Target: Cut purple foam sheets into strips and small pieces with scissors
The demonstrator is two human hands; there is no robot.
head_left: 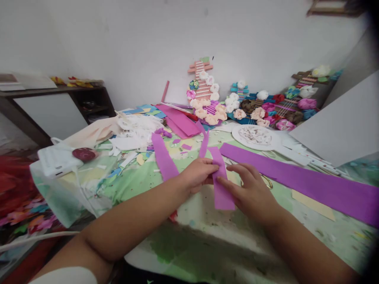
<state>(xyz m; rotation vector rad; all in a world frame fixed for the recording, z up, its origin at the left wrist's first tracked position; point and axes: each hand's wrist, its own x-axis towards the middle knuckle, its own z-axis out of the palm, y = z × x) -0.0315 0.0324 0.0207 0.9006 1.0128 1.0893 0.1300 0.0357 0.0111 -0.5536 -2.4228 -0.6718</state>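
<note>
My left hand [199, 173] is closed, pinching a short purple crepe paper strip [224, 197] at its left edge. This strip hangs upright above the table's near edge. My right hand [251, 191] reaches in from the right, its thumb tip against the front of the strip and its other fingers spread apart. Beyond my left hand lies a narrow purple piece [204, 144]. Another purple strip [163, 156] rests left of it, partly behind my forearm. Scissors with gold handles [268, 180] lie partly hidden behind my right hand.
A long purple crepe strip [299, 179] stretches right. Behind it is a white paddle-shaped board [256, 136]. Flower-decorated craft pieces [204, 90] lean on the wall. White shredded strips [142, 128], magenta paper [180, 120] and a white device with a cable [57, 157] are on the left.
</note>
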